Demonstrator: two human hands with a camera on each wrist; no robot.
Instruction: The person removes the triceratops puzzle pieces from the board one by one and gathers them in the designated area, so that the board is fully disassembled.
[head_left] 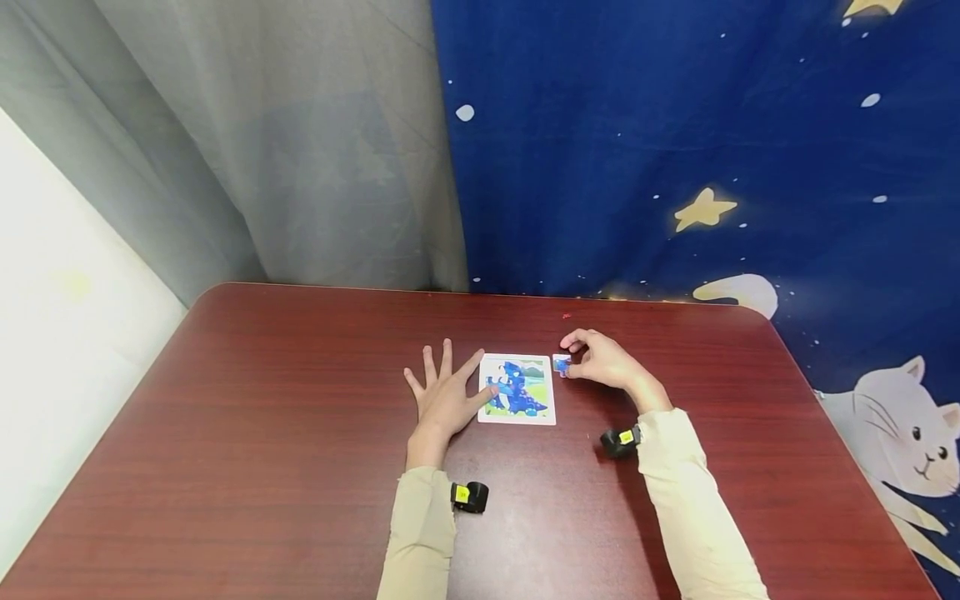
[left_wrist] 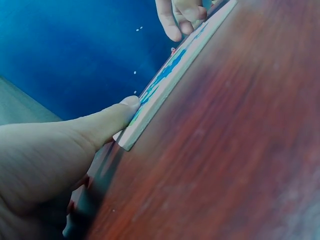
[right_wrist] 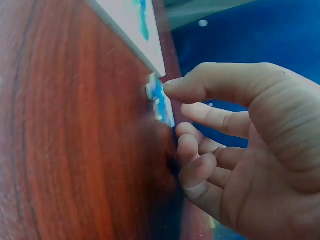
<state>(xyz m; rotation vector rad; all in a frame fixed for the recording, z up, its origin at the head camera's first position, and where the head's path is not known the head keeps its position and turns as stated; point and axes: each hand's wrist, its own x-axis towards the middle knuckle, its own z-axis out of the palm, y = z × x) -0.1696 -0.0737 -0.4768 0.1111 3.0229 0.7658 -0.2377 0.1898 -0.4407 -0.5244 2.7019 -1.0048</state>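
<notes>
A square picture puzzle (head_left: 517,420) with a white frame lies flat on the table, showing a blue dinosaur-like figure on green. My left hand (head_left: 441,403) is spread at its left side, the thumb (left_wrist: 127,105) resting on the picture near the edge. Just right of the frame is a small loose puzzle piece (head_left: 559,363), blue and white with a knob. The right hand (head_left: 609,363) is over this piece, its thumb (right_wrist: 176,89) touching the piece's edge. Its other fingers are loosely bent, apart from the thumb and not round the piece.
The reddish-brown wooden table (head_left: 300,467) extends around the puzzle. A tiny red bit (head_left: 566,316) lies near the far edge. Behind hang a grey curtain (head_left: 322,167) and a blue one (head_left: 570,150) with stars and a cat. Each wrist wears a black camera (head_left: 470,497).
</notes>
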